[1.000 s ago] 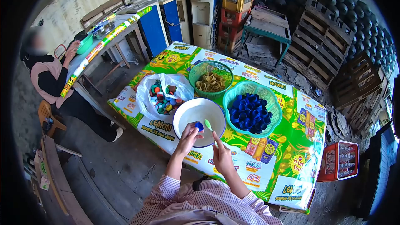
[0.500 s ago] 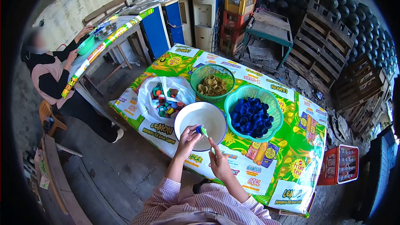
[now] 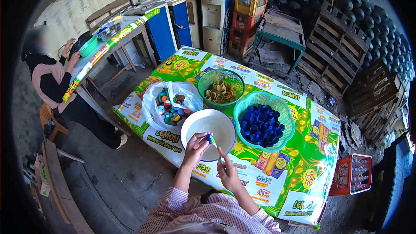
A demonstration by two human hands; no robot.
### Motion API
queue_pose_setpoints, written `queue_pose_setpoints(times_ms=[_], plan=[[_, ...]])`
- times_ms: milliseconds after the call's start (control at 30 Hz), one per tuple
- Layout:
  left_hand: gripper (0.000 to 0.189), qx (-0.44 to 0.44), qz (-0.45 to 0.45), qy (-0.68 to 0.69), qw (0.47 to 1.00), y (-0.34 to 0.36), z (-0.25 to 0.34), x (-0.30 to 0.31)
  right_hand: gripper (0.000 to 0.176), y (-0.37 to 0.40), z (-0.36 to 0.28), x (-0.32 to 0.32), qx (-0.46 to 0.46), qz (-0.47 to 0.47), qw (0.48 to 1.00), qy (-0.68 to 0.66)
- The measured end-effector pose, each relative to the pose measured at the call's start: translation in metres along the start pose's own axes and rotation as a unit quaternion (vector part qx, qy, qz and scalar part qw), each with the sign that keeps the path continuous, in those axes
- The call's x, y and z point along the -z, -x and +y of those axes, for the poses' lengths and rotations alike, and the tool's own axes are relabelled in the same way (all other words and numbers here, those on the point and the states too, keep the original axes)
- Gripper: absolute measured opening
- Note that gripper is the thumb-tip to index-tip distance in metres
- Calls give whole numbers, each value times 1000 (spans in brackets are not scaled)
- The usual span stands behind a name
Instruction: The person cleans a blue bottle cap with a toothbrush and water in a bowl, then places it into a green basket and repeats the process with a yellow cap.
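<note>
Over the near rim of the white bowl (image 3: 203, 120), my left hand (image 3: 196, 149) pinches a blue bottle cap (image 3: 208, 138) between thumb and fingers. My right hand (image 3: 229, 173) is closed around a slim green-and-white hand tool (image 3: 213, 142), whose tip meets the cap; its exact kind is too small to make out. To the right, a light green basket (image 3: 289, 123) holds many blue bottle caps (image 3: 261, 125). Behind the bowl, a darker green basket (image 3: 236, 80) contains yellowish caps or rings (image 3: 221, 92). Mixed coloured caps (image 3: 177, 113) fill a white plastic bag (image 3: 151, 104) on the left.
A patterned plastic cover (image 3: 310, 160) wraps the table. A red crate (image 3: 342, 175) of glasses or bottles stands by its right end. Beyond are wooden pallets (image 3: 336, 47), a metal-framed table (image 3: 279, 26) and stacked crates (image 3: 247, 21). Another person (image 3: 54, 73) works at a side table.
The tool has shifted slightly against the cap, and my right hand has lowered a little. At the side table, the other person's hands have moved, with something dark now by the green basin.
</note>
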State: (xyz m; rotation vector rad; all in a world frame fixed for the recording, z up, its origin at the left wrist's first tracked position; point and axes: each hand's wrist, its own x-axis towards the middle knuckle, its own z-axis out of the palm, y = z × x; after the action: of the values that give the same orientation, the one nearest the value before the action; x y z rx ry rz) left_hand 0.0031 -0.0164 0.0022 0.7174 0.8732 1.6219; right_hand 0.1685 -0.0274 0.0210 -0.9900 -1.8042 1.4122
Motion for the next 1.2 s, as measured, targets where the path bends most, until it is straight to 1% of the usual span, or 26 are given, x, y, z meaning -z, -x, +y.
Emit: queue_pose_setpoints(times_ms=[67,100,133,167,200,233,300,367,433,467,500,533,567,633,700,733,767,800,833,900,967,1033,1100,1133,1167,1200], plan=[[25,10,9,-16,1000,-2,2,-1,48,1,4,-2,-50,-39,990,-123],[27,-3,-3,-49,999,-2,2,-1,48,1,2,-1,-52,-39,990,-124],[29,-15,-15,-83,996,-2,3,0,47,2,-2,2,-102,-60,968,-221],[29,-13,-14,-83,996,-2,5,-1,46,2,-4,4,-150,-81,934,-314],[31,-6,-14,-90,996,0,8,-3,45,2,-4,4,-157,-82,927,-332],[34,-1,-15,-98,995,0,10,-4,45,1,-4,4,-158,-83,926,-332],[33,10,-7,-110,994,1,10,-2,45,2,-4,4,-133,-76,941,-302],[34,-6,-25,-159,987,-2,6,5,46,1,-3,4,-120,-70,951,-277],[35,-12,-24,-154,988,-3,8,3,46,0,3,2,-107,-66,959,-253],[36,-18,-24,-150,988,-2,9,2,47,-2,10,0,-30,-24,990,-135],[36,-18,-22,-151,988,-1,7,4,47,-4,8,-2,47,18,999,-15],[37,-2,-23,-142,990,-2,6,6,48,-2,1,4,29,22,998,47],[38,14,-25,-131,991,-3,4,7,48,-3,-2,4,30,22,998,46],[36,3,-33,-140,990,-3,5,3,47,-3,-4,6,29,37,995,83],[35,-14,-34,-144,989,-5,0,2,50,-2,7,4,42,41,996,72],[34,-18,-33,-154,987,-6,-3,3,50,-1,11,5,2,22,1000,-4],[35,-72,-63,-160,983,-9,-11,8,51,-1,13,3,-36,-5,996,-83],[34,-95,-78,-171,978,-12,-17,12,51,1,17,4,-91,-32,980,-176],[33,-117,-90,-184,972,-12,-17,12,49,3,7,6,-154,-33,952,-262],[33,-70,-90,-225,968,-9,-11,8,48,2,2,9,-217,-38,883,-414],[31,-41,-86,-235,967,-8,-1,3,47,2,1,10,-206,-47,891,-403],[28,-42,-91,-189,977,-10,0,6,47,0,1,7,-197,-49,892,-405],[27,-52,-82,-180,979,-12,4,7,46,-2,1,2,-97,-28,965,-241],[26,-39,-70,-171,982,-12,6,6,47,-4,5,-1,-75,-21,974,-214],[26,-26,-58,-162,985,-11,9,5,47,-5,5,-1,-73,-29,974,-213],[29,-43,-51,-166,984,-11,10,2,47,-4,3,-2,-70,-22,979,-188]])
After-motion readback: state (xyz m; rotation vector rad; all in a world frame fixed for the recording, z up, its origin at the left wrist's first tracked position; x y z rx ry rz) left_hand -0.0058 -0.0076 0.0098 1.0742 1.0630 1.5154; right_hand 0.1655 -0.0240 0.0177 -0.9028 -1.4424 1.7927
